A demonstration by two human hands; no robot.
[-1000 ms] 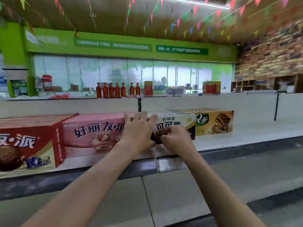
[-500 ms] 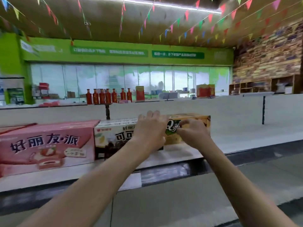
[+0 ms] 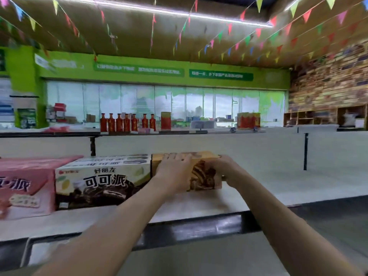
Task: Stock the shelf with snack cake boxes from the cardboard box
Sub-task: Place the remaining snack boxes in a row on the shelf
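Note:
Three snack cake boxes stand in a row on the white shelf. A pink box is at the left, a white and black box in the middle, and a yellow-brown box at the right end. My left hand lies over the front and top of the yellow-brown box, fingers reaching onto its top. My right hand grips that box's right end. The box stands on the shelf, touching the white and black box. The cardboard box is out of view.
The shelf runs on bare to the right, with a white back panel and a black upright. A dark price rail edges the shelf front. Red bottles stand on a far counter.
The view has swung right, so the boxes have slid left in frame. Both hands moved right along the row, from the white and black box to the yellow-brown box at the end.

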